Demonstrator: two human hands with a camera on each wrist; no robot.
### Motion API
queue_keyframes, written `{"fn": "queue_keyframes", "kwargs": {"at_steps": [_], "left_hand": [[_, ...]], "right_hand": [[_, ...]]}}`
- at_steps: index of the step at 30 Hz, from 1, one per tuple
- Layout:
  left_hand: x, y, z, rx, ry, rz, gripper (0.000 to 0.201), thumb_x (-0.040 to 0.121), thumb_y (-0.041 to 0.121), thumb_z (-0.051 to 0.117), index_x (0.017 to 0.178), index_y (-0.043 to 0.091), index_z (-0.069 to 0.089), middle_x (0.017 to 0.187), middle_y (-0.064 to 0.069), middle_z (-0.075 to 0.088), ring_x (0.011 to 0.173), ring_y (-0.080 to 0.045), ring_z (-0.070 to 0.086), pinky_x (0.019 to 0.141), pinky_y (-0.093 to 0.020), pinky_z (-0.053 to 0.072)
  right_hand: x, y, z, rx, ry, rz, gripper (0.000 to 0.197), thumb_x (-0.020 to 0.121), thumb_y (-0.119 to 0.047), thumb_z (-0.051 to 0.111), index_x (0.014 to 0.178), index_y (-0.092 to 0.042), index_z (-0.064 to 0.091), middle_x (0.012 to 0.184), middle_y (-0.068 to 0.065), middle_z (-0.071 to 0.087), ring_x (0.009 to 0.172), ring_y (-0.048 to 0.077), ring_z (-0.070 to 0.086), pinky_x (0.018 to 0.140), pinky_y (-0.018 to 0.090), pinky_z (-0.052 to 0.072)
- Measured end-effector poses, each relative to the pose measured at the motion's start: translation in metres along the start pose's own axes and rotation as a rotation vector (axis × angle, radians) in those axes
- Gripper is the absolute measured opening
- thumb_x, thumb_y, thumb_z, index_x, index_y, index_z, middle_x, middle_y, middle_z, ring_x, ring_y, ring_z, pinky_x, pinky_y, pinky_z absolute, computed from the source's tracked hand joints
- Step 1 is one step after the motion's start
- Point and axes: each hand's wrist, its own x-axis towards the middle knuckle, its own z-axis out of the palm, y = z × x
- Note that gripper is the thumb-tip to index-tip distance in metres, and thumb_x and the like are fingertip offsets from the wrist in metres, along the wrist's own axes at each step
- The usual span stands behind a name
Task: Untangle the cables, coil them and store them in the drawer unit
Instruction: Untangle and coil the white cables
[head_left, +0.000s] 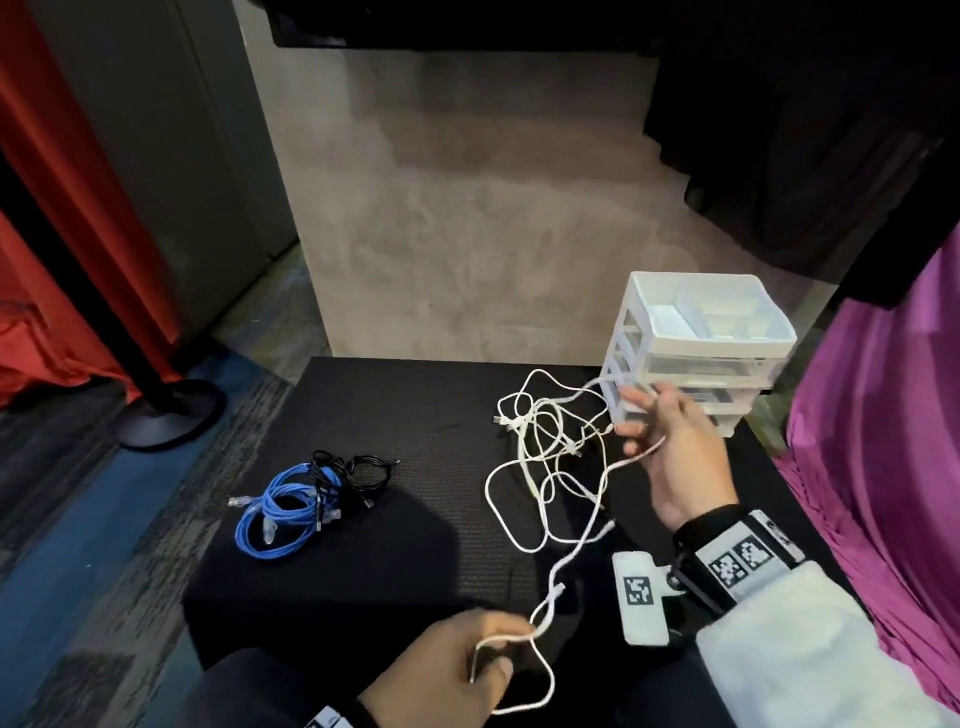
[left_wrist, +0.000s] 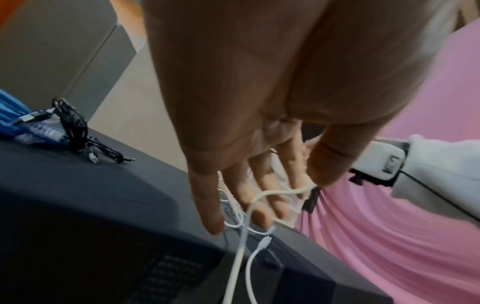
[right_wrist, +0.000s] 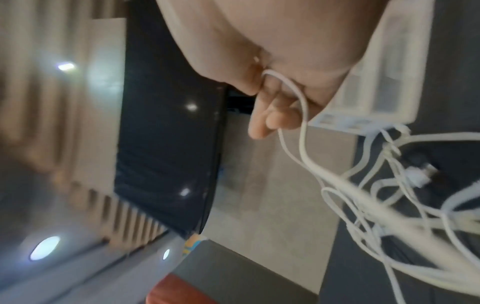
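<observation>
We see the white cables lying in a loose tangle right of centre on the black table, one strand stretched between both hands. Our left hand, at the bottom edge, pinches a loop of that strand between thumb and curled fingers. Our right hand, raised at the right, has its fingers spread, the strand hooked over them. Just behind it stands the white drawer unit. Blue cables and black cables lie bundled left of centre.
</observation>
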Motion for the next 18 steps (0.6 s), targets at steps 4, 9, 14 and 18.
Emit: {"fn": "queue_keyframes", "kwargs": {"at_steps": [4,9,14,18], "left_hand": [[0.016,-0.016,0.007,-0.186,0.15,-0.023,0.036,0.087,0.025,0.064,0.12,0.038,0.067,0.122,0.017,0.07,0.118,0.008,0.061,0.109,-0.021,0.046],[0.04,-0.011,0.01,-0.299,0.298,-0.023,0.031,0.093,0.013,0.066,0.117,0.033,0.067,0.118,0.004,0.072,0.116,-0.008,0.066,0.099,-0.017,0.049],[0.057,0.013,-0.012,-0.108,0.544,0.171,0.073,0.091,0.025,0.074,0.152,0.037,0.035,0.158,0.018,0.023,0.146,0.008,0.024,0.107,-0.004,0.027],[0.068,0.038,-0.02,-0.111,0.25,0.221,0.061,0.093,0.048,0.066,0.147,0.055,0.039,0.164,0.024,0.019,0.149,0.013,0.012,0.123,-0.02,0.015]], "right_hand": [[-0.012,-0.025,-0.004,-0.169,-0.231,-0.097,0.025,0.11,-0.014,0.044,0.127,-0.014,0.062,0.132,0.01,0.072,0.081,0.016,0.071,0.072,0.029,0.052],[-0.018,-0.033,-0.014,-0.24,-0.311,-0.05,0.027,0.108,-0.013,0.046,0.129,-0.015,0.063,0.134,0.009,0.071,0.092,0.016,0.071,0.08,0.031,0.053],[-0.043,-0.033,-0.013,-0.214,-0.446,0.005,0.029,0.107,-0.011,0.045,0.131,-0.008,0.062,0.129,0.018,0.071,0.086,0.02,0.067,0.079,0.034,0.05],[-0.06,-0.036,-0.006,-0.167,-0.493,-0.004,0.032,0.102,-0.017,0.049,0.13,-0.01,0.064,0.128,0.016,0.072,0.084,0.019,0.067,0.081,0.036,0.049]]}}
